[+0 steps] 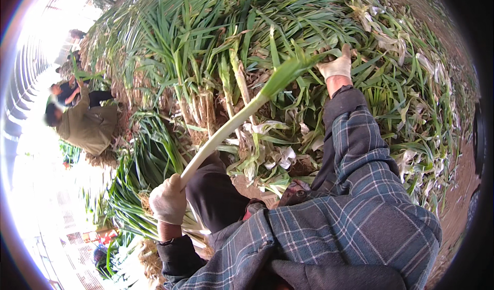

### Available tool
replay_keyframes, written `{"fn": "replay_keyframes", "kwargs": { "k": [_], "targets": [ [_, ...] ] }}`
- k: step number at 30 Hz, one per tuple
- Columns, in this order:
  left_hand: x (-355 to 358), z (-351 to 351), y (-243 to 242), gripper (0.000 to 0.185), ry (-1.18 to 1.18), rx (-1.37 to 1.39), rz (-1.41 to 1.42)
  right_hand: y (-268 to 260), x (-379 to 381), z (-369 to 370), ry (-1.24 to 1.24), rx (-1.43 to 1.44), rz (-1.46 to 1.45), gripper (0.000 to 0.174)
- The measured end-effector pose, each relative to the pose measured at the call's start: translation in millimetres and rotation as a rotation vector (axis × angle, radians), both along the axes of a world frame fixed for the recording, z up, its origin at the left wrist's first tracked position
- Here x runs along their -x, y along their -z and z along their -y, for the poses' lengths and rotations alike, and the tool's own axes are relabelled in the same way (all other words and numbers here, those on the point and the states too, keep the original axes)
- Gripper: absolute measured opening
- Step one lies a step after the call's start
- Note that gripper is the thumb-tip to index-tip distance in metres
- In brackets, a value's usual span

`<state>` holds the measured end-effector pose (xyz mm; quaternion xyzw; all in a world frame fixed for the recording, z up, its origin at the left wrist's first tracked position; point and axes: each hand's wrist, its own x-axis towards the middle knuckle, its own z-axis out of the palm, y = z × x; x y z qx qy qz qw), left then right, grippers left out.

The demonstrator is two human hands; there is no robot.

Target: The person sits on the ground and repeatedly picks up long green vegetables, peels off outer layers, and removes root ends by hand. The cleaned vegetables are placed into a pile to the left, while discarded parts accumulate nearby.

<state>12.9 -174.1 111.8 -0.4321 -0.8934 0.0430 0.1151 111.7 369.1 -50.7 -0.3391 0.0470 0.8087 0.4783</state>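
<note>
My left hand (168, 201), in a pale glove, grips the lower white end of a leek or large green onion (225, 133). The stalk slants up and to the right, bending slightly, with its green top towards my right hand (335, 63). My right hand wears a pale glove with dark fingertips. Its thumb stands apart from the fingers, and the green leaf ends reach the fingers. Beneath the stalk, several untrimmed stalks (197, 104) stand with dry, brownish bases. Trimmed stalks with dark green leaves (144, 162) lie beside my left hand.
A long heap of green leaves (216, 16) spreads ahead. Stripped leaves and pale peelings (409, 108) cover the ground at the right. People (83, 124) sit along the heap at the left. My dark-trousered knee (212, 193) is below the stalk.
</note>
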Motion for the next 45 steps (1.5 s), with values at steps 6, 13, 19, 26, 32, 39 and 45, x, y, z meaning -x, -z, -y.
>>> {"fn": "replay_keyframes", "kwargs": {
  "k": [6,13,19,26,32,39,45],
  "targets": [
    [-14,54,-11,0.016,-0.031,0.13,-0.077,27,8,9,-0.213,-0.143,0.085,0.024],
    [-38,126,-45,0.017,-0.021,-0.055,-0.069,66,-23,-32,-0.566,-1.533,2.211,0.044],
    [-61,170,-30,0.015,-0.17,0.029,0.041,59,-20,-2,-1.461,-1.5,1.708,0.085],
    [-76,179,-9,0.006,-0.166,-0.016,0.116,3,-5,156,-1.378,-1.236,0.13,0.051],
    [-103,214,9,0.002,-0.253,-0.099,0.225,39,-8,183,-1.03,-0.845,0.274,0.016],
    [-144,292,35,0.008,-0.536,-0.245,0.22,88,-19,-20,-0.465,-1.708,1.67,0.027],
    [-175,393,107,0.021,-1.256,-0.579,0.188,35,-59,-37,-1.243,-1.286,1.325,0.031]
  ]
}}
